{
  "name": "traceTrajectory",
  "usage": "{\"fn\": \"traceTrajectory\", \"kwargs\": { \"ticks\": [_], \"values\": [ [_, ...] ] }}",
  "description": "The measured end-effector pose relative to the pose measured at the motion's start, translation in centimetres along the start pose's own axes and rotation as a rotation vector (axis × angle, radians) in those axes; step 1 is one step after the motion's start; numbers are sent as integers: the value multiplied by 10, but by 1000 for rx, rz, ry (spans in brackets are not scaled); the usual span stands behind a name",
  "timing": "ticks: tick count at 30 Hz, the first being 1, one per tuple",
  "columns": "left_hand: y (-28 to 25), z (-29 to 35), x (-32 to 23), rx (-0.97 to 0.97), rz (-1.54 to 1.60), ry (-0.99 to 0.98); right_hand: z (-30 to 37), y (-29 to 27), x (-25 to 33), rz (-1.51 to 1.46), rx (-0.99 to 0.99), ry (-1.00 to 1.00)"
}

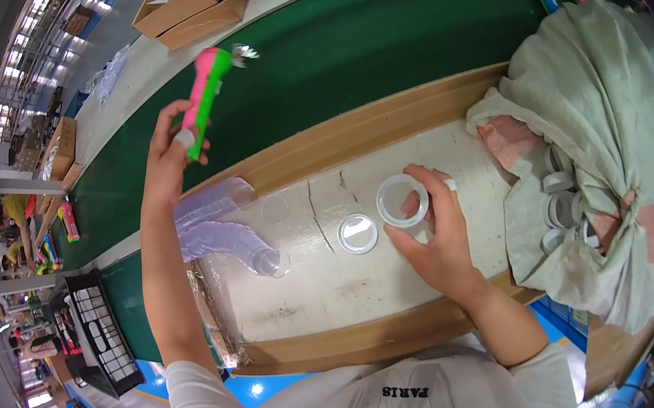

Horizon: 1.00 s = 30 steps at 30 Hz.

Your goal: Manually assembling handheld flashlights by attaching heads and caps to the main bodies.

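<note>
My left hand (172,134) is wrapped round a pink and green flashlight (203,89), raised over the green belt with its wide head pointing away. Beside that head is a blurred shiny silver piece (245,54); whether it touches the flashlight I cannot tell. Over the pale work surface, my right hand (442,240) grips a white translucent ring (382,197) between thumb and fingers. Just left of this ring, a round clear disc with a pale rim (358,234) lies flat. Two purple-tinted clear stacks, one curved (227,244) and one straight (214,199), rest at the tray's left end.
Brown strips (368,139) edge the pale tray surface (340,292). A large woven sack (604,108) at right spills white rings (559,208). Beyond runs a green conveyor belt (355,51). An open carton (197,1) stands at the far side; a black crate (99,331) is lower left.
</note>
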<state>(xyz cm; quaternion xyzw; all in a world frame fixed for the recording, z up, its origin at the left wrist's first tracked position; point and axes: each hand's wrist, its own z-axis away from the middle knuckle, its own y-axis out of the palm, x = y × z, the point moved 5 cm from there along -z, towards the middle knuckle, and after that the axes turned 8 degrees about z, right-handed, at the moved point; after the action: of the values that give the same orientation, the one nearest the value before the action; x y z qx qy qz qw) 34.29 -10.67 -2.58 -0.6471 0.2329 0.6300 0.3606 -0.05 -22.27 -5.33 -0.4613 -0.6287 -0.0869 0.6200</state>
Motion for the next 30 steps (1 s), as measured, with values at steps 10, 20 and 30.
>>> {"fn": "traceTrajectory", "kwargs": {
  "ticks": [10, 20, 30],
  "values": [
    [112, 151, -114, 459, -463, 563, 6, -24, -8, -127, -145, 72],
    [140, 216, -140, 552, -1083, 713, 26, -30, 3, -183, -125, -127],
    [144, 241, -159, 386, -1394, 812, 45, -41, 20, -285, 29, -114]
  ]
}}
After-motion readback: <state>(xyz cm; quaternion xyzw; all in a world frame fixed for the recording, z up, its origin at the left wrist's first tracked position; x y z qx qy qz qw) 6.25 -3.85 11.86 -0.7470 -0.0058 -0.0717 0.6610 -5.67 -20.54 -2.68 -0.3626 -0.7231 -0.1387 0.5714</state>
